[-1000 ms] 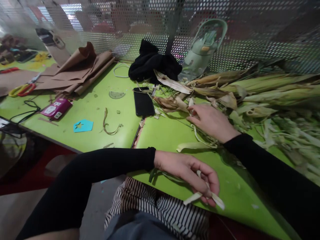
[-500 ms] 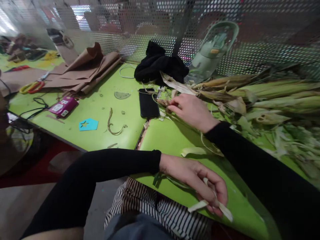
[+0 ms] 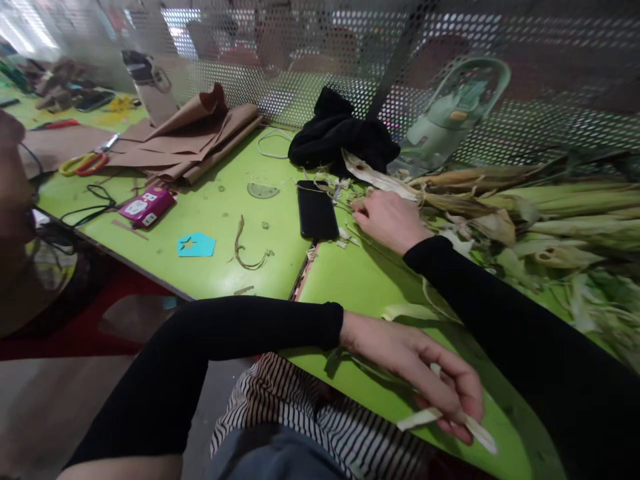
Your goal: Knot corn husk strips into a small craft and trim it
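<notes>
My left hand (image 3: 417,367) rests low over the green table (image 3: 370,283) near its front edge, fingers curled round a pale husk strip (image 3: 420,419) whose ends stick out on both sides. Farther back, my right hand (image 3: 390,220) is among husk scraps (image 3: 363,193) just right of a black phone (image 3: 318,210). Its fingers are pinched together; what lies between them is too small to name. A loose pale husk piece (image 3: 410,312) lies between the two hands. Long corn husks (image 3: 560,200) are heaped to the right.
A green bottle (image 3: 445,123) and black cloth (image 3: 340,137) stand by the mesh screen. Brown paper (image 3: 200,137), scissors (image 3: 90,160), a purple box (image 3: 147,205) and a blue card (image 3: 196,245) lie left. Part of another person (image 3: 13,220) shows at the left edge.
The view has shifted, so the table items appear farther right. My right hand has moved slightly back, its fingers lower in the scraps. My left hand still holds the strip.
</notes>
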Demonstrator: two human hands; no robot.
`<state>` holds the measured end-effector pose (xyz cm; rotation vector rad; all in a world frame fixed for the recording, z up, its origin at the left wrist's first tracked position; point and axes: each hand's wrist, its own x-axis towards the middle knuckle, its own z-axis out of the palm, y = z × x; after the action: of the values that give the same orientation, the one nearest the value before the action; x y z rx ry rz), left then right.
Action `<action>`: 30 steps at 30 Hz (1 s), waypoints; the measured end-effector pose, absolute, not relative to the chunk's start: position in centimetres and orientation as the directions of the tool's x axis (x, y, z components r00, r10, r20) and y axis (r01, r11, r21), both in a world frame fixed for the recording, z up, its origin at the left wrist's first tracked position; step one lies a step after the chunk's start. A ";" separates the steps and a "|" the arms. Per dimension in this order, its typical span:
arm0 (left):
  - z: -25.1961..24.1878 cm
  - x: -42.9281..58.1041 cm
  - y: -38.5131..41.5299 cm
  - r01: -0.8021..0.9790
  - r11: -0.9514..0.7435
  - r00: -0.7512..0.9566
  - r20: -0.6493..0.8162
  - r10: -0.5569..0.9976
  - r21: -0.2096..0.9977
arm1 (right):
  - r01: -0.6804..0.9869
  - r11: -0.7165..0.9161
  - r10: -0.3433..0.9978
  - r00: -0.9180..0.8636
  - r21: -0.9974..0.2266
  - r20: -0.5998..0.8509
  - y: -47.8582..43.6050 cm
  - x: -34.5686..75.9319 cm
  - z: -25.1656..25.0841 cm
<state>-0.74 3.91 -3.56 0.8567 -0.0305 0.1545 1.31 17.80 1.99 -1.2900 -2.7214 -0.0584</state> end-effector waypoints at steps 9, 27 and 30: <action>-3.5 -0.8 3.6 -0.134 0.607 0.989 0.067 0.132 0.783 | 0.859 0.508 0.861 -0.509 -0.070 -0.003 19.6 6.3 6.7; -1.6 -2.2 3.4 -0.121 0.564 0.955 -0.059 0.291 0.817 | 0.710 0.504 0.826 -0.563 -0.492 0.032 16.0 6.6 4.7; 0.3 -3.5 3.1 -0.281 0.443 0.834 -0.013 0.552 0.851 | 0.594 0.347 0.854 -0.520 -0.725 -0.017 13.2 11.3 6.2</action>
<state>-3.49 3.11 0.26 0.9846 0.3089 0.5266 11.32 13.24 6.20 -1.2755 -2.2506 0.9798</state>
